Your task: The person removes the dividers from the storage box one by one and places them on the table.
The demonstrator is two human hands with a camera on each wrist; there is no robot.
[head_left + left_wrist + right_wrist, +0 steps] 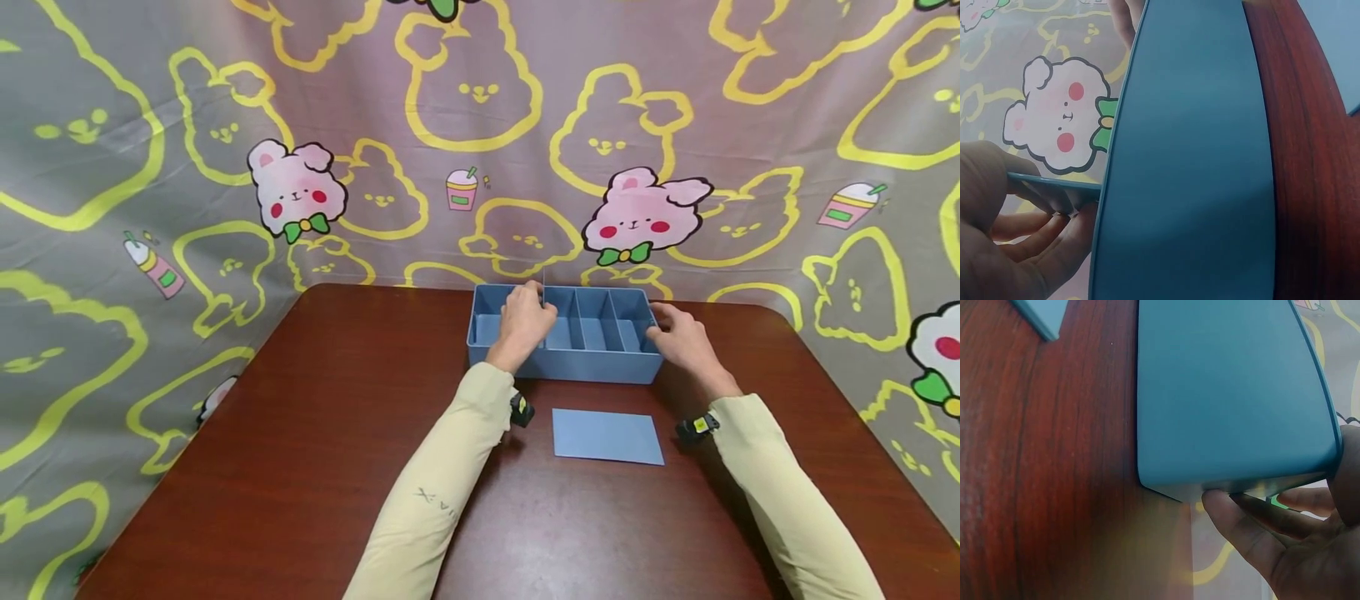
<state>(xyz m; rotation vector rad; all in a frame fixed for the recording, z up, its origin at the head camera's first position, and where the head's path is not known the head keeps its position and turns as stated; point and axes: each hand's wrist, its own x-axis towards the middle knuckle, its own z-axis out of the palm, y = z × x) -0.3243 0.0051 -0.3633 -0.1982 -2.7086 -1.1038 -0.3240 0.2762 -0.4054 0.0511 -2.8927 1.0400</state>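
Observation:
A long blue storage box (581,364) with upright dividers stands toward the back of the table. My left hand (525,317) reaches over its front wall and pinches a thin blue divider panel (1054,182) between thumb and fingers. That panel stands across the box, edge-on to the head view, its top rising above the rim. At the box's right end my right hand (684,337) grips the end wall, thumb at the rim and fingers (1244,537) against the outside. A loose flat blue panel (607,436) lies on the table in front of the box.
The dark brown wooden table (337,417) runs back to a patterned cloth curtain (510,175) close behind the box. Small black wrist cameras sit on both wrists, the right one (696,427) just right of the loose panel.

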